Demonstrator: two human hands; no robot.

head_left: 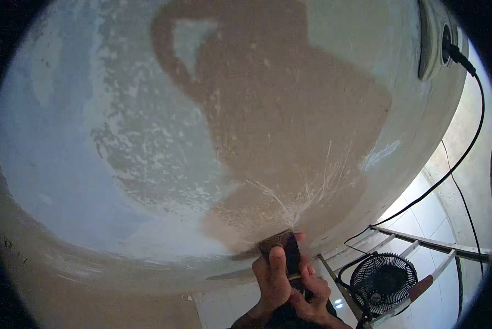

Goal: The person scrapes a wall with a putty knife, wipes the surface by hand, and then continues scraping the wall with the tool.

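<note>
A dark sanding block (279, 241) with a brown face is pressed to the patched wall (164, 131), just above where the wall meets the floor in view. My left hand (270, 279) is closed on its left side, the thumb lying over the face. From the right, my right hand (314, 288) grips the same block, fingers along its edge. Fine pale scratches (292, 211) fan out upward from the block across the wall. The block's underside and some fingertips are hidden.
A ladder (416, 249) lies at the lower right with a black fan (385, 279) among its rungs. A black cable (480, 126) hangs from a wall socket (448, 46) and runs down toward the fan. White floor tiles (421, 208) show beyond.
</note>
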